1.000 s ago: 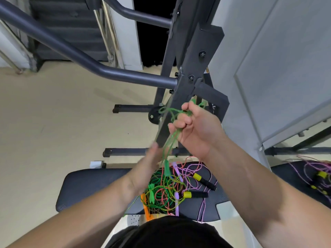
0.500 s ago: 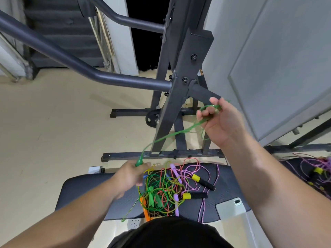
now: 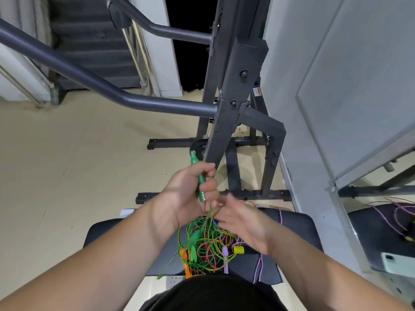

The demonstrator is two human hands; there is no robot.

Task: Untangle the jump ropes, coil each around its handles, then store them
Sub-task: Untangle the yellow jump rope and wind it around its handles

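Note:
My left hand (image 3: 190, 191) grips a green jump-rope handle (image 3: 198, 178) upright, above a black padded bench (image 3: 107, 234). Its thin green cord (image 3: 210, 211) runs down from the handle into a tangled pile of jump ropes (image 3: 208, 245) in green, red, yellow, orange and purple on the bench. My right hand (image 3: 242, 223) is blurred just right of the cord, its fingers reaching toward it beneath the left hand; whether it holds the cord is unclear. A yellow handle end (image 3: 238, 250), a purple handle (image 3: 225, 259) and an orange handle (image 3: 186, 263) stick out of the pile.
A dark steel rack upright (image 3: 233, 104) and its crossbar (image 3: 112, 90) rise just beyond the bench, with base bars (image 3: 213, 195) on the beige floor. At the right, a second bench (image 3: 381, 234) carries purple rope and a white phone (image 3: 397, 261). A grey door (image 3: 348, 86) stands right.
My left hand has lifted the green handle from bench height up in front of me. My right hand has dropped from high at the right down to the cord beneath the left hand.

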